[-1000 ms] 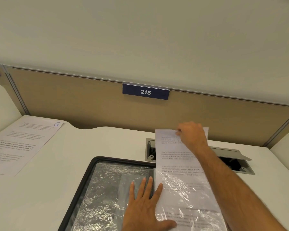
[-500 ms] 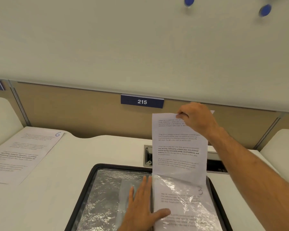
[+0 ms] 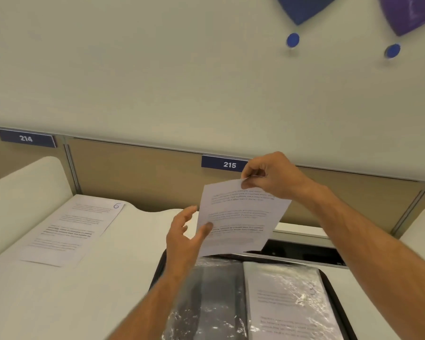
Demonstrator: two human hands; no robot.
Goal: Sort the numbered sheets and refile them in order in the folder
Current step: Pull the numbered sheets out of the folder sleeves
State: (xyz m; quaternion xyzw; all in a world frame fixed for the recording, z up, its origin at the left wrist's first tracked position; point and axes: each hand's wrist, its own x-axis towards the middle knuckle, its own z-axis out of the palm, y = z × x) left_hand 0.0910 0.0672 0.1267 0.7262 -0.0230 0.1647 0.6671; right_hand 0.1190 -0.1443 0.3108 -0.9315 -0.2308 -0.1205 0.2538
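A printed sheet (image 3: 241,217) hangs in the air above the open black folder (image 3: 329,278). My right hand (image 3: 270,175) pinches the sheet's top edge. My left hand (image 3: 184,234) holds its left edge, thumb on the front and fingers behind. The folder lies on the desk with clear plastic sleeves; the right-hand sleeve (image 3: 287,303) holds another printed sheet. A sheet marked 6 (image 3: 71,229) lies flat on the desk at the left.
A cable hatch (image 3: 304,253) is open in the desk behind the folder. A beige partition carries the labels 214 (image 3: 26,138) and 215 (image 3: 228,164). Two blue pins (image 3: 293,40) stick in the wall above. White desk surface (image 3: 59,303) extends to the left.
My right hand has pulled the sheet up out of the folder's sleeve until it is free. My left hand has left the folder and taken the sheet's left edge.
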